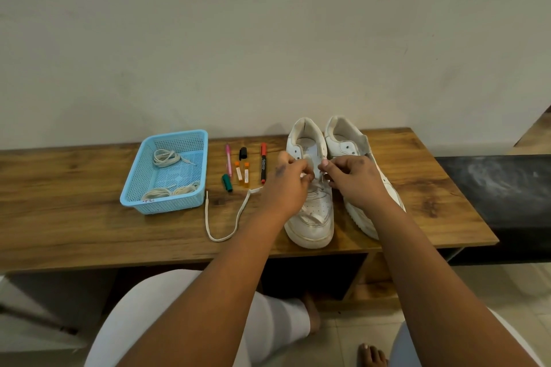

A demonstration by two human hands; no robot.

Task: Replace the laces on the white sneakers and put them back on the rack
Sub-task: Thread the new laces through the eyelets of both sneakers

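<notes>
Two white sneakers stand side by side toward the right end of the counter point(89, 229), heels to the wall. The left sneaker point(311, 217) is being worked on; the right sneaker point(354, 158) shows bare eyelets and waits just beside it. Both hands are over the left sneaker's eyelet rows. The left hand point(287, 180) has its fingers curled, pinching a white lace point(222, 237) at the shoe; the lace's free length trails off to the left and loops toward the front edge. The right hand point(350, 177) is likewise curled at the opposite eyelet row, apparently pinching the lace's other end, though the grip itself is partly hidden.

Judgement: lacing is in progress and incomplete. To do it well, keep the lace flat, draw both ends to equal length, and seat each crossing before moving up.

Left of the shoes lie a red marker point(263, 162), smaller pens and caps, and a blue basket point(167, 202) holding further laces.
</notes>
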